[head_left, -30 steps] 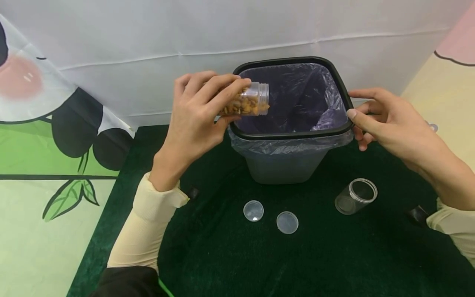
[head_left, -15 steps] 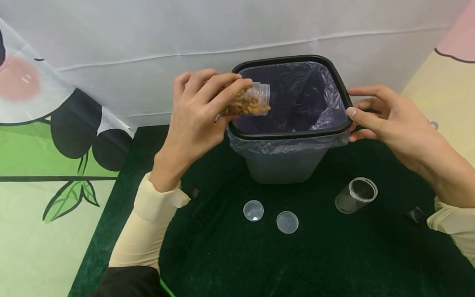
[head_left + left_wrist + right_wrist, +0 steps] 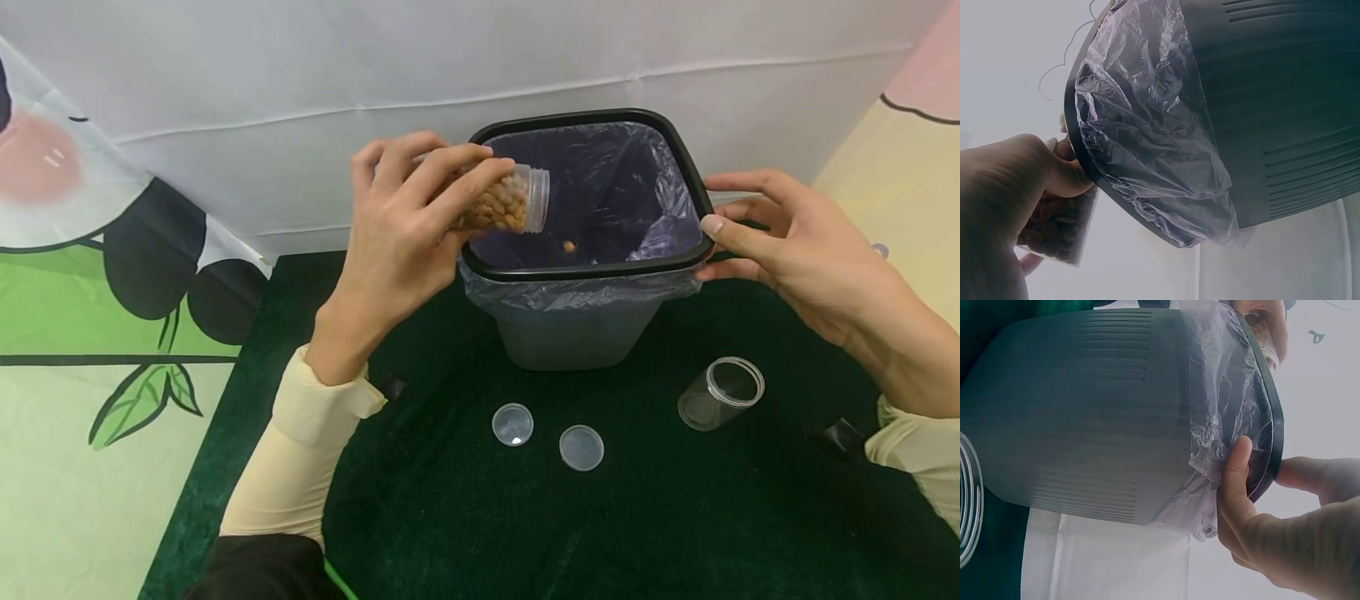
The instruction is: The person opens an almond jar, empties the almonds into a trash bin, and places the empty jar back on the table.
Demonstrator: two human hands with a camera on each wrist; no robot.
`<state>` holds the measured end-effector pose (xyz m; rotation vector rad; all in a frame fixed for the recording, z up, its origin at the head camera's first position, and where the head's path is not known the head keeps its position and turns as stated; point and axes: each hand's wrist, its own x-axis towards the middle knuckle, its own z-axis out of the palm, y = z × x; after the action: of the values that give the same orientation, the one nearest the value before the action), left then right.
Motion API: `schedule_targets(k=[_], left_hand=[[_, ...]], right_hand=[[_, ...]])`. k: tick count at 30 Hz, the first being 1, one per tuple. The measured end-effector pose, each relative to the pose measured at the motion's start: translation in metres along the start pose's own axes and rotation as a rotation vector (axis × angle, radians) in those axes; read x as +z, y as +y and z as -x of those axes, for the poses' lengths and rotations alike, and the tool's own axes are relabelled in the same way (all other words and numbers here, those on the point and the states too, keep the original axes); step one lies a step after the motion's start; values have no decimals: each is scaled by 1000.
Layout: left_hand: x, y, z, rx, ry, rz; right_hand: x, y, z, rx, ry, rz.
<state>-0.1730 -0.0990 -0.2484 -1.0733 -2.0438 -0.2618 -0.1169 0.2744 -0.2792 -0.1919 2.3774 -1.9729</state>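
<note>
My left hand (image 3: 405,217) grips a clear plastic jar (image 3: 538,200) tipped on its side, its lidless mouth over the near left part of a trash bin (image 3: 573,333). Small orange-brown pieces (image 3: 501,204) that look like nuts fill much of the jar; a single piece (image 3: 568,247) shows below the mouth, inside the bin. My right hand (image 3: 795,242) pinches the bin's right rim, thumb on the black ring and fingers against the outside. A thin plastic bag (image 3: 1216,406) lines the bin and folds out over its rim. The bin's floor is hidden.
Two round clear lids (image 3: 513,425) lie on the dark green cloth (image 3: 465,517) in front of the bin. An open, lidless clear jar (image 3: 720,396) stands to their right. Behind the bin hangs a white sheet (image 3: 300,100).
The jar has shifted slightly right, and a piece has dropped from its mouth into the bin. My right fingers have settled closer under the rim.
</note>
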Motion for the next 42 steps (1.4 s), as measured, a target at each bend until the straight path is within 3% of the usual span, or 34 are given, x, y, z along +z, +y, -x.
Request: schedule_targets(k=[18,35,42], left_hand=[[3,1,-3,17,10,-4],[1,4,-3,19,7,12],[0,4,-3,14,35,16]], right_hand=[[0,0,2,-1,-3,-26],[1,-1,1,11,0,39],[1,-1,1,7,-5,-17]])
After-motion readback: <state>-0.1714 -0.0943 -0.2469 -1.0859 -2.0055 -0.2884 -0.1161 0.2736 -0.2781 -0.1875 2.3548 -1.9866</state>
